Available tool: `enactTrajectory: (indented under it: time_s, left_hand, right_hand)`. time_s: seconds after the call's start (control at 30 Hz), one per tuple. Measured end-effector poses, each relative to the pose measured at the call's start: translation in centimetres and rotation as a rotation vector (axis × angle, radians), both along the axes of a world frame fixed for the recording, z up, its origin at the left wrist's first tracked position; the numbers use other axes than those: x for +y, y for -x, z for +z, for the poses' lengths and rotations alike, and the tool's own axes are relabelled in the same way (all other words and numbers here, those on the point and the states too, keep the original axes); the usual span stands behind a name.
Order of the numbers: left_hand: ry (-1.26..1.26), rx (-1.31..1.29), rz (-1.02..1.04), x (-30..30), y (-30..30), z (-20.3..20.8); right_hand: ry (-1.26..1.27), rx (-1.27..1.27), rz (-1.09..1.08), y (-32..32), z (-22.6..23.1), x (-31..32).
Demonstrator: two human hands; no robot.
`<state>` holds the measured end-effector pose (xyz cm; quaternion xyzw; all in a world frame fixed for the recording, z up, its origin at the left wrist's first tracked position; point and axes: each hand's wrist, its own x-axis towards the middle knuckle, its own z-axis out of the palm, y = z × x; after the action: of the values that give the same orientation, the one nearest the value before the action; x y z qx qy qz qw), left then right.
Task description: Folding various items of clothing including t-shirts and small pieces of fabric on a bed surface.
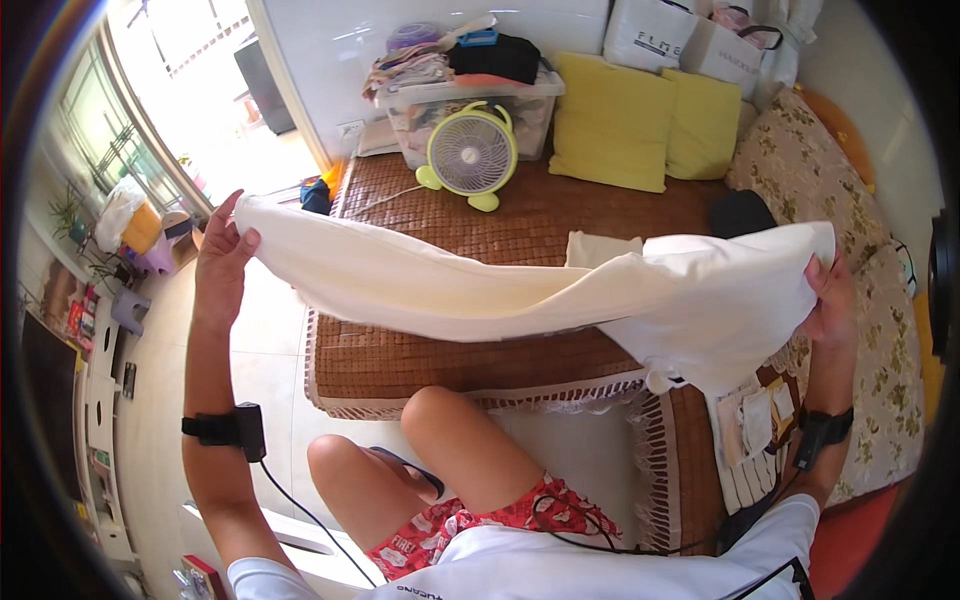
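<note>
A cream-white garment point(430, 275) is stretched out in the air between my two hands. My left hand point(225, 240) pinches its narrow end at the left, thumb in front. At the right, my right hand point(830, 300) grips the wider, bunched part by its upper corner. The long narrow length sags a little in the middle. Folds hang below the wide part, with a small loose end at the bottom. From the way it hangs I cannot tell whether it is trousers or a long-sleeved top.
Below the garment lies a brown woven mat point(370, 365) with fringed edges. A green fan point(472, 152) stands before a clear storage box point(400, 115) piled with clothes. Yellow cushions point(612, 120) lean on the wall. Folded clothes point(745, 430) lie near my right forearm.
</note>
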<state>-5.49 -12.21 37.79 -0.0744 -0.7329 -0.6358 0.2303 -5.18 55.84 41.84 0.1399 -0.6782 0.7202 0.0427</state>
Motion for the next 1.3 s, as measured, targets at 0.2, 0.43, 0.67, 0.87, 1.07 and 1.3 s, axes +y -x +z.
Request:
enactTrajectory:
  time_s: [0.2,0.43,0.67,0.87,1.07,1.3]
  left_hand:
    - [0.346,-0.354,0.239,-4.2,0.4,1.6]
    - [-0.129,-0.147,0.513,-7.5,11.8,-0.1]
    - [-0.128,0.109,0.407,-8.1,8.0,0.7]
    - [-0.007,-0.209,0.235,-7.0,1.3,-13.0]
    - [0.69,-0.589,0.131,-6.1,-1.8,-24.1]
    - [0.697,-0.619,0.1,-3.7,-4.1,-23.8]
  right_hand:
    - [-0.196,-0.205,0.256,10.8,-0.1,-8.2]
    - [-0.373,0.105,-0.281,27.9,-2.7,-14.9]
    - [-0.443,0.375,-0.339,16.9,-1.9,-12.7]
    - [-0.465,0.192,0.074,9.8,-14.3,-11.0]
    - [-0.763,0.24,0.077,8.3,-28.3,-11.5]
    - [-0.983,0.416,0.133,6.4,-31.7,-10.8]
